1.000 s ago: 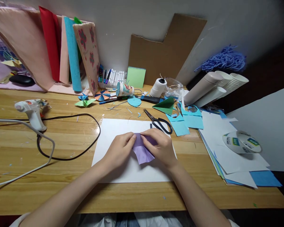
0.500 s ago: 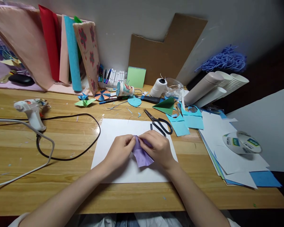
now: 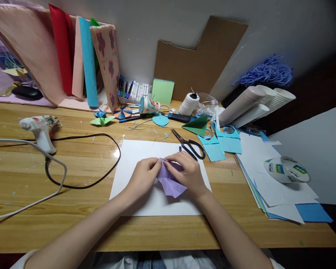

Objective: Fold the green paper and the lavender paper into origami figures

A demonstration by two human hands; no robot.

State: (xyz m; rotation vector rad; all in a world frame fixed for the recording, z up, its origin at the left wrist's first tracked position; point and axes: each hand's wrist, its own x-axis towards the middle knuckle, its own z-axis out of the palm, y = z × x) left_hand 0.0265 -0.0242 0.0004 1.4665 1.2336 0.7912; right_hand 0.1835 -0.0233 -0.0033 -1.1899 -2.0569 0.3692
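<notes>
A creased piece of purple paper (image 3: 172, 186) is held between both hands, above a white sheet (image 3: 128, 160) lying on the wooden table. My left hand (image 3: 144, 173) pinches its upper left corner between thumb and forefinger. On the other side, my right hand (image 3: 187, 172) grips the upper part, its fingers curled over and hiding some of the folds. The lower part of the paper hangs free and points toward me. Black-handled scissors (image 3: 189, 145) lie just beyond my right hand, partly over the sheet's far edge.
At left a white glue gun (image 3: 39, 130) rests near a looping black cable (image 3: 112, 140). Cut blue paper (image 3: 215, 149), a green folded piece (image 3: 197, 126) and a thread spool (image 3: 189, 104) lie behind. Stacked papers (image 3: 274, 190) with a tape roll (image 3: 287, 170) are at right.
The purple paper's lower part has spread wider and swung slightly to the right. Both hands keep hold at the top, with the right fingers slightly shifted. The view has moved a little.
</notes>
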